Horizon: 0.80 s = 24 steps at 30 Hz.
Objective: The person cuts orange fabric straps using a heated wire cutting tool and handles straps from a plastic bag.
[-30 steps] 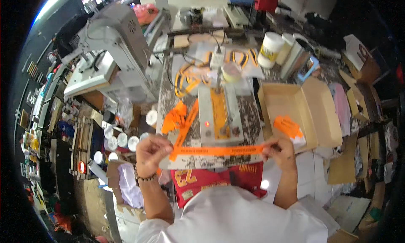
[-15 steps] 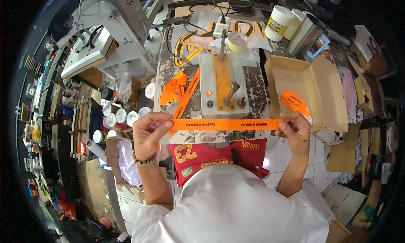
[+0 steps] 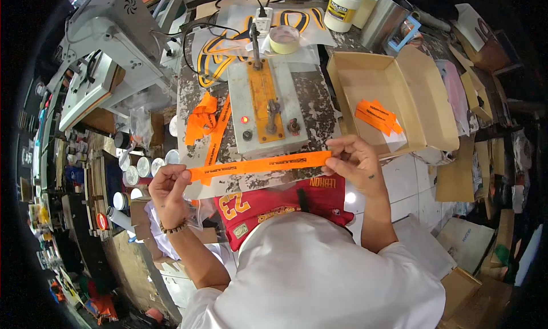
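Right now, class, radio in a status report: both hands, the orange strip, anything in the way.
Left hand, right hand: each pinching one end. Orange strip: nearly straight between them. Nothing lying across it; grey machine just beyond.

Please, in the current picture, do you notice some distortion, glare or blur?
Head view: fisheye bending toward the edges, with black corners; head view: a bright glare spot on the floor tiles; head view: no strong blur on the orange strip, which looks fairly sharp.

White short-sleeved shirt [image 3: 325, 266]; brown beaded bracelet [image 3: 173, 229].
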Each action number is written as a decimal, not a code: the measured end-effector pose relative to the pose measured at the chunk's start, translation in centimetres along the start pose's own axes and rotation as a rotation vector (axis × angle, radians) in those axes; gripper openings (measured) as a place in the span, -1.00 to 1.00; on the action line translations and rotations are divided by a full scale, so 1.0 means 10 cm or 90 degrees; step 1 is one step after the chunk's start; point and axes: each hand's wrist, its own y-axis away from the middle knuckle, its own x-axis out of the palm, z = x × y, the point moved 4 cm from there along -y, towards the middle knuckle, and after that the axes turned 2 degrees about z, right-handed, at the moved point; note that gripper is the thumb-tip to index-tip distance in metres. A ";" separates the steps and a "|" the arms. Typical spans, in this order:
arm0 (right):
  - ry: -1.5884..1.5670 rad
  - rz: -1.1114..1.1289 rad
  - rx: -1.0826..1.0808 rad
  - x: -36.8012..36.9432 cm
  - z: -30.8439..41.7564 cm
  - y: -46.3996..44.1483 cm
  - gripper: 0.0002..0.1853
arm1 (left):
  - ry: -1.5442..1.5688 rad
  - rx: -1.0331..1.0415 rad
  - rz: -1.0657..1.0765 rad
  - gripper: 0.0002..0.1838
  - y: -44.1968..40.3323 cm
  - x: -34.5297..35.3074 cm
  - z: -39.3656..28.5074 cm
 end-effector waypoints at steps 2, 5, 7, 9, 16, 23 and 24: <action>-0.001 -0.003 0.010 0.04 -0.03 -0.03 -0.65 | -0.004 0.002 -0.008 -0.87 0.01 -0.05 0.01; 0.011 0.015 0.000 0.07 -0.04 -0.05 -0.64 | 0.016 -0.013 -0.028 -0.89 0.01 -0.10 0.04; 0.000 0.007 0.008 0.08 -0.06 -0.06 -0.64 | 0.010 -0.013 -0.034 -0.88 0.02 -0.08 0.00; 0.030 -0.001 0.008 0.03 -0.13 -0.06 -0.65 | -0.004 -0.013 -0.053 -0.88 0.04 -0.09 -0.03; 0.094 -0.032 0.027 -0.08 -0.30 0.00 -0.67 | 0.052 -0.039 0.030 -0.81 0.06 0.02 -0.03; 0.298 -0.064 0.023 -0.07 -0.35 0.01 -0.70 | 0.110 -0.047 0.079 -0.81 0.09 0.16 -0.08; 0.403 -0.052 -0.005 -0.04 -0.31 0.00 -0.72 | 0.094 -0.049 0.089 -0.81 0.10 0.18 -0.09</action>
